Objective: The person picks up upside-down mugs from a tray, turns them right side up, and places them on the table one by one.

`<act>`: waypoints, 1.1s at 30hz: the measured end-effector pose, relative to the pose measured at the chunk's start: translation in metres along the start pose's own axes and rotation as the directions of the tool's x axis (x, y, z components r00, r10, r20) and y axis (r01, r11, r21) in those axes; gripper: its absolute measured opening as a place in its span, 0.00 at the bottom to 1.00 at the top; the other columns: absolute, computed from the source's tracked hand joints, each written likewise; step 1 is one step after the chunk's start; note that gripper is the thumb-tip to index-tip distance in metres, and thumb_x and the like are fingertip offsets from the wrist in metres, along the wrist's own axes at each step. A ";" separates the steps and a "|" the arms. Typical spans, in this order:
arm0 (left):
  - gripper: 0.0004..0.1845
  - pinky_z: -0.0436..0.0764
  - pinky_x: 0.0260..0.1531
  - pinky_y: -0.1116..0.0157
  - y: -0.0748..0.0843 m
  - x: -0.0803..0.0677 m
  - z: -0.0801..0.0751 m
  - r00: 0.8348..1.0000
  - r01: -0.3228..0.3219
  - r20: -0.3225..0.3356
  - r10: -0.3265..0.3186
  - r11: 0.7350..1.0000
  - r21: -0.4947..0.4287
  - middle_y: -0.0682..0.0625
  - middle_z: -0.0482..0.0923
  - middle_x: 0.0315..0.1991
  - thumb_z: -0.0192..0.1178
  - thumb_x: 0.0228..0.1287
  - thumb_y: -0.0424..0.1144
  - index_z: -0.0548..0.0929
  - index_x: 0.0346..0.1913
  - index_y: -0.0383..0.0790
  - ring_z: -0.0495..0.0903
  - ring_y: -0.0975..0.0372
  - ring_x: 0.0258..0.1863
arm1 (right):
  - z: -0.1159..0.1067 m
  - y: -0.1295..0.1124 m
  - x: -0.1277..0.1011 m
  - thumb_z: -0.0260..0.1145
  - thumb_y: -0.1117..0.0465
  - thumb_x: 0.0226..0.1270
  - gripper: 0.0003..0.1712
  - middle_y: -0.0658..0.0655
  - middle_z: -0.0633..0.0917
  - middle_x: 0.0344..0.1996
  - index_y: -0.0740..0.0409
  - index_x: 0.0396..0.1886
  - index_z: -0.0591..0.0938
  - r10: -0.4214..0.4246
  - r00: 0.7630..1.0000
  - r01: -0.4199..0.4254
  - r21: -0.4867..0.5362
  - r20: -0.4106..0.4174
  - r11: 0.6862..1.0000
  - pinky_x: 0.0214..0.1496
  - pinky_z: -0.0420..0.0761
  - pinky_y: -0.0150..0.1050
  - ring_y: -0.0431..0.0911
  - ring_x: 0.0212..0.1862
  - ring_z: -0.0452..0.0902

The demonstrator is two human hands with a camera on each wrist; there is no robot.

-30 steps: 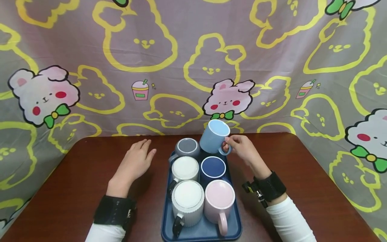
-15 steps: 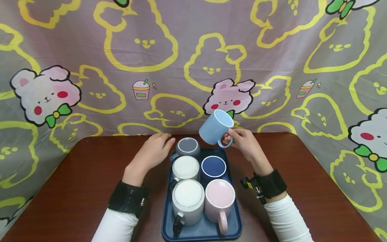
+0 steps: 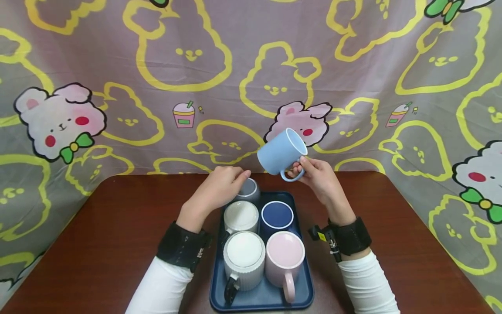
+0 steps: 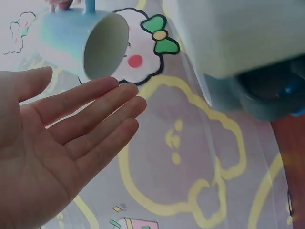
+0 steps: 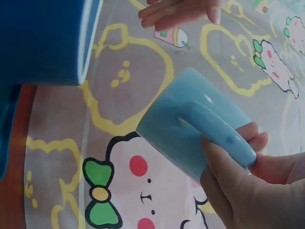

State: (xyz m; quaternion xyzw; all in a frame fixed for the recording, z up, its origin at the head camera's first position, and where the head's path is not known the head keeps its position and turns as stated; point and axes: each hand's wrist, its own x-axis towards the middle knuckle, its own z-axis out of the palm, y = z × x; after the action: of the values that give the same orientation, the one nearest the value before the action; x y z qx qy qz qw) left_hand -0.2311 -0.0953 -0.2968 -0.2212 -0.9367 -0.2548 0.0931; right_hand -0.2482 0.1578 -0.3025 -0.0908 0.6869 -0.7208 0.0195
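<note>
Apparently unlabelled, light blue mug hangs from right hand.

Right hand gripping light blue mug handle

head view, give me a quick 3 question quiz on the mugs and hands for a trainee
1. True or false: the right hand holds the light blue mug by its handle, lifted clear of the tray.
2. How many mugs stand on the tray? A) three B) five C) seven
3. Fill in: the left hand hovers with straight fingers over the ____ mug at the tray's far left corner.

Key: 1 true; 2 B: grey, white mug, navy mug, ribbed white mug, pink mug; 3 grey.
</note>
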 end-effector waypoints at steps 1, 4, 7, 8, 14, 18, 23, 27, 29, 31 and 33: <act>0.19 0.65 0.22 0.64 0.003 0.001 0.000 1.000 0.002 0.003 -0.002 1.000 -0.002 0.52 0.62 0.16 0.48 0.72 0.47 0.78 0.26 0.41 0.67 0.60 0.20 | 0.000 -0.001 0.000 0.49 0.59 0.75 0.20 0.50 0.78 0.28 0.77 0.46 0.71 0.000 1.000 0.000 0.003 0.003 1.000 0.47 0.82 0.32 0.39 0.34 0.80; 0.18 0.66 0.22 0.65 0.011 0.005 -0.001 1.000 -0.006 0.002 0.006 1.000 -0.002 0.52 0.64 0.17 0.48 0.73 0.47 0.80 0.29 0.40 0.68 0.60 0.20 | 0.000 -0.004 0.000 0.48 0.58 0.76 0.22 0.50 0.77 0.29 0.79 0.48 0.70 -0.001 1.000 0.001 0.009 0.005 1.000 0.48 0.81 0.31 0.39 0.34 0.79; 0.20 0.65 0.20 0.65 0.018 0.009 -0.003 1.000 -0.010 -0.003 0.010 1.000 -0.003 0.52 0.63 0.15 0.48 0.73 0.47 0.81 0.28 0.40 0.67 0.60 0.18 | 0.002 -0.006 0.000 0.48 0.58 0.76 0.21 0.50 0.77 0.29 0.78 0.48 0.70 -0.002 1.000 0.003 0.021 -0.001 1.000 0.47 0.81 0.30 0.39 0.33 0.78; 0.20 0.64 0.19 0.65 0.020 0.010 -0.003 1.000 -0.007 -0.001 0.007 1.000 -0.006 0.52 0.62 0.15 0.48 0.73 0.48 0.80 0.26 0.41 0.67 0.60 0.17 | 0.003 -0.007 0.000 0.48 0.58 0.76 0.21 0.50 0.77 0.29 0.77 0.47 0.70 -0.003 1.000 0.003 0.026 -0.005 1.000 0.47 0.81 0.30 0.39 0.33 0.78; 0.26 0.59 0.15 0.66 0.036 0.016 -0.004 1.000 -0.009 0.021 0.010 0.999 -0.052 0.53 0.58 0.10 0.48 0.72 0.48 0.71 0.13 0.43 0.63 0.60 0.12 | 0.005 -0.013 -0.002 0.47 0.58 0.76 0.18 0.49 0.77 0.28 0.72 0.46 0.71 -0.013 1.000 0.014 0.098 -0.017 0.995 0.47 0.81 0.29 0.37 0.34 0.77; 0.28 0.59 0.14 0.66 0.047 0.020 -0.003 1.000 -0.008 0.015 0.010 0.997 -0.076 0.53 0.58 0.10 0.48 0.72 0.48 0.68 0.11 0.43 0.62 0.61 0.11 | 0.006 -0.018 -0.002 0.45 0.57 0.77 0.20 0.48 0.76 0.28 0.74 0.50 0.68 -0.018 1.000 0.019 0.170 -0.003 0.985 0.48 0.81 0.29 0.38 0.35 0.78; 0.29 0.60 0.14 0.66 0.061 0.026 -0.003 1.000 0.012 0.030 -0.008 0.993 -0.119 0.53 0.59 0.11 0.46 0.73 0.50 0.67 0.11 0.43 0.63 0.60 0.11 | 0.006 -0.024 -0.005 0.45 0.57 0.76 0.19 0.48 0.76 0.28 0.72 0.50 0.68 -0.006 1.000 0.006 0.262 -0.002 0.965 0.48 0.81 0.30 0.38 0.35 0.77; 0.28 0.62 0.15 0.67 0.070 0.029 0.000 0.998 0.031 0.050 -0.023 0.985 -0.167 0.53 0.60 0.12 0.45 0.73 0.50 0.68 0.13 0.43 0.64 0.60 0.13 | 0.007 -0.027 -0.009 0.45 0.56 0.76 0.18 0.49 0.76 0.29 0.70 0.50 0.68 -0.003 1.000 0.003 0.312 -0.002 0.950 0.47 0.79 0.28 0.38 0.34 0.74; 0.24 0.63 0.15 0.67 0.074 0.030 0.001 0.998 0.047 0.060 -0.036 0.978 -0.205 0.52 0.62 0.14 0.45 0.73 0.50 0.74 0.20 0.42 0.66 0.60 0.14 | 0.007 -0.027 -0.011 0.45 0.56 0.76 0.19 0.49 0.75 0.30 0.69 0.51 0.67 -0.008 1.000 0.005 0.318 0.007 0.948 0.47 0.78 0.27 0.38 0.34 0.73; 0.21 0.64 0.16 0.67 0.078 0.031 0.001 0.996 0.070 0.071 -0.055 0.968 -0.242 0.51 0.64 0.16 0.44 0.74 0.50 0.78 0.27 0.41 0.67 0.60 0.15 | 0.008 -0.028 -0.012 0.45 0.55 0.76 0.18 0.49 0.75 0.30 0.68 0.51 0.67 -0.012 1.000 0.006 0.321 0.016 0.947 0.47 0.77 0.27 0.39 0.34 0.73; 0.20 0.67 0.17 0.67 0.080 0.032 0.003 0.993 0.104 0.076 -0.085 0.953 -0.285 0.49 0.70 0.18 0.44 0.74 0.50 0.80 0.36 0.40 0.70 0.60 0.17 | 0.009 -0.028 -0.014 0.45 0.55 0.76 0.18 0.49 0.75 0.30 0.67 0.51 0.68 -0.017 1.000 0.010 0.324 0.019 0.946 0.48 0.77 0.27 0.39 0.35 0.73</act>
State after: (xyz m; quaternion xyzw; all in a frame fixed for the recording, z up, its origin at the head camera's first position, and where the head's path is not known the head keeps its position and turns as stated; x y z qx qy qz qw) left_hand -0.2230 -0.0202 -0.2549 -0.1954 -0.9014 -0.3859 0.0180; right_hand -0.2306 0.1530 -0.2754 -0.0990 0.5586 -0.8227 0.0368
